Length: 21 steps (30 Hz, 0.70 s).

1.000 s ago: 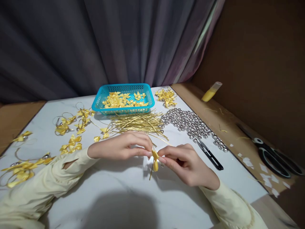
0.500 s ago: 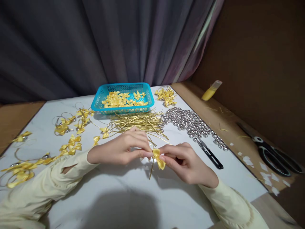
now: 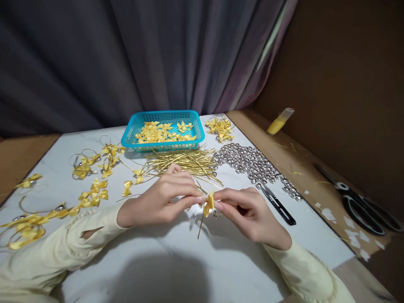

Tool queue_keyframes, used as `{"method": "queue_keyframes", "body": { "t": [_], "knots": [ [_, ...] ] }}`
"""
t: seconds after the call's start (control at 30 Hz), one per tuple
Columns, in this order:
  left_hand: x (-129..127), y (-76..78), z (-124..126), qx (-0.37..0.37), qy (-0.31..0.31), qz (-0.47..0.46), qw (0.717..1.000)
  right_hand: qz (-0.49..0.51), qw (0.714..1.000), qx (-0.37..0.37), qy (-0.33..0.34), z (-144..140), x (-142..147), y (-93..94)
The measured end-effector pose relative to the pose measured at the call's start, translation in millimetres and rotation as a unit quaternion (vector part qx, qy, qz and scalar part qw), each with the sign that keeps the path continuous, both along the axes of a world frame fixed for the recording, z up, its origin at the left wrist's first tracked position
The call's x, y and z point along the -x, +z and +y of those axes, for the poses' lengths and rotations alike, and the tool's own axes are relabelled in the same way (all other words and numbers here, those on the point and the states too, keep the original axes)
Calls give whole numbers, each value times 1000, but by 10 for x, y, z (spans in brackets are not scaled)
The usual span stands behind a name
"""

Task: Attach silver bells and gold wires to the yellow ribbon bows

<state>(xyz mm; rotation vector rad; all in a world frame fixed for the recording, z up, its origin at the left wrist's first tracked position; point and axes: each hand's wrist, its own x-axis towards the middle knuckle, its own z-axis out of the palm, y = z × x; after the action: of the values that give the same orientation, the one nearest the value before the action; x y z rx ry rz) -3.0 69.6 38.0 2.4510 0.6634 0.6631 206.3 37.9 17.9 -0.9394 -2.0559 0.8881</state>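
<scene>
1. White counter point(image 3: 164, 261) under a dark curtain; wooden ledge along the right side with large scissors point(image 3: 362, 206) and a yellow glue bottle point(image 3: 279, 121).
2. Teal basket point(image 3: 164, 130) at the far middle, about half full of loose yellow ribbon bows; nothing else in it.
3. Just in front of the basket, a loose sheaf of gold wire ties point(image 3: 186, 162); to its right, a spread of silver bells point(image 3: 252, 164), with black thread snips point(image 3: 277, 204) at the near edge.
4. Finished bow-and-loop pieces point(image 3: 91, 162) scattered over the left of the counter.
5. Left hand point(image 3: 158, 200) and right hand point(image 3: 249, 212) meet above the counter's middle, each grip pinched shut on one small yellow bow point(image 3: 208, 202), a gold tie hanging below it.
6. Judgement: keep the pinch tight at the bow's centre knot and hold the tie's tail clear, so the loops stay even.
</scene>
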Motion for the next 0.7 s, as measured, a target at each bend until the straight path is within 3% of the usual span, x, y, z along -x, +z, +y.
{"method": "queue_keyframes", "body": {
  "t": [0.2,0.33,0.43,0.5,0.57,0.7],
  "knots": [
    [-7,-21,-20,20,-26,2,999,20,999,10,27,13,21,-16],
    [-8,-62,17,70,-48,-22,996,60,994,78,51,9,38,-11],
    [-23,-89,59,107,-50,-27,993,78,988,129,28,5,49,1],
    [-35,-109,80,113,-20,-31,993,88,987,137,1,3,57,5],
    [-44,-126,80,71,45,-52,995,93,987,129,-28,2,65,1],
    [-58,-123,0,-92,154,-94,979,101,986,104,-85,-7,85,-26]
  ]
}}
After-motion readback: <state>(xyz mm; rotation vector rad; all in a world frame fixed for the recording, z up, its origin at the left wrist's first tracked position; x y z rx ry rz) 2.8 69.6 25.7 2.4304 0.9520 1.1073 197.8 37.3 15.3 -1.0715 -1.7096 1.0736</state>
